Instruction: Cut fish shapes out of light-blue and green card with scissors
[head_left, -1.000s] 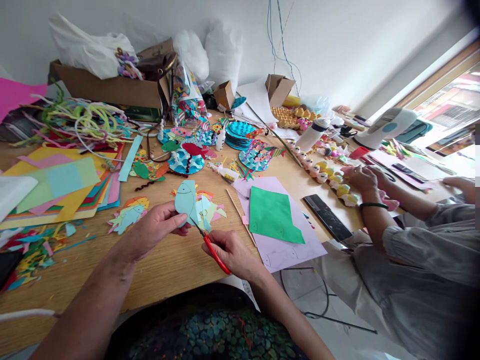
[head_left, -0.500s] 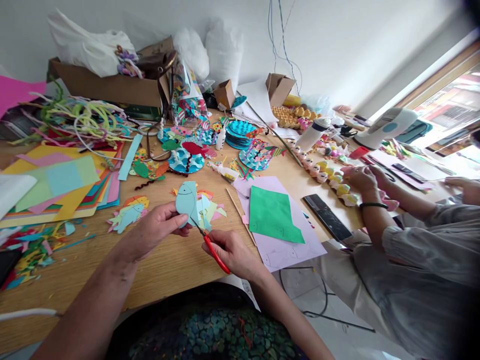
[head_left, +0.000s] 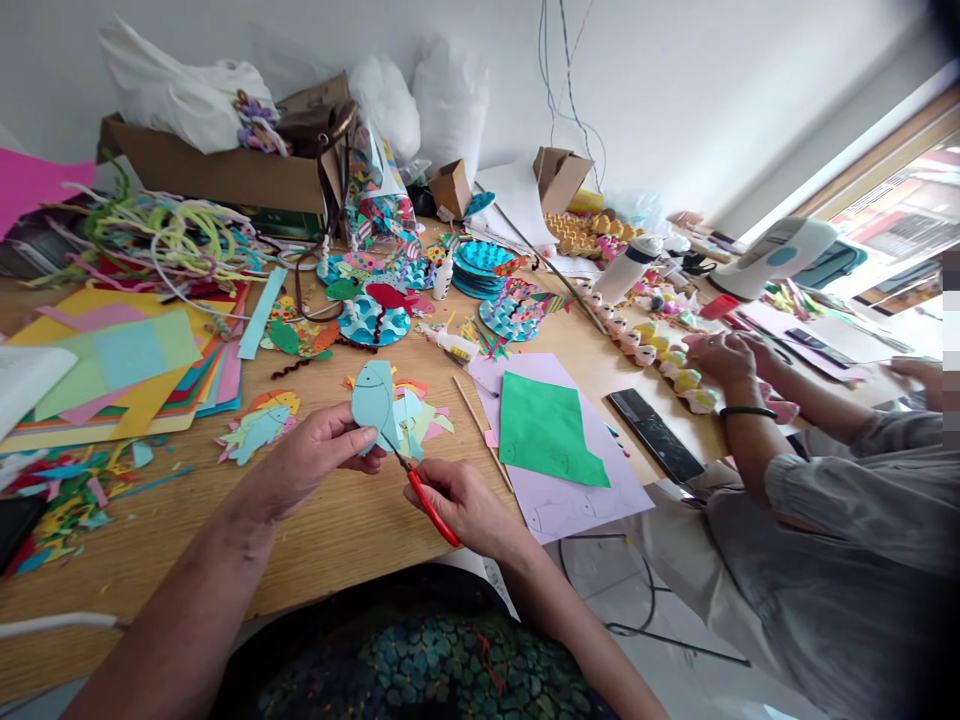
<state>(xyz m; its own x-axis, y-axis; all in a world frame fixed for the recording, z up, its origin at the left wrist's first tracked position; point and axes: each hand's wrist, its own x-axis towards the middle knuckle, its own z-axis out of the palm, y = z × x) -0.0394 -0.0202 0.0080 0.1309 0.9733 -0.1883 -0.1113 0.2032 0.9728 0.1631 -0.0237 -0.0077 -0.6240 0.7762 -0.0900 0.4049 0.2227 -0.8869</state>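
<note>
Between the thumb and fingers of my left hand [head_left: 337, 440] is a light blue paper piece [head_left: 373, 398] with a fish outline drawn on it. My right hand [head_left: 457, 505] is closed on red-handled scissors [head_left: 429, 503], whose blades reach the lower right edge of the blue paper. Behind the blue paper lie pale and orange paper scraps [head_left: 412, 428]. Left of my left hand are cut paper fish [head_left: 264, 428]. A green paper sheet [head_left: 544, 425] rests on a lilac sheet [head_left: 615, 490] to the right, beside a thin wooden stick [head_left: 480, 430].
Stacked coloured paper [head_left: 135, 360] and small scraps [head_left: 75, 500] cover the left side. Decorated blue discs [head_left: 373, 318] and glue bottles [head_left: 459, 348] stand farther back. A dark phone [head_left: 654, 435] lies right, near another person's hands [head_left: 724, 360].
</note>
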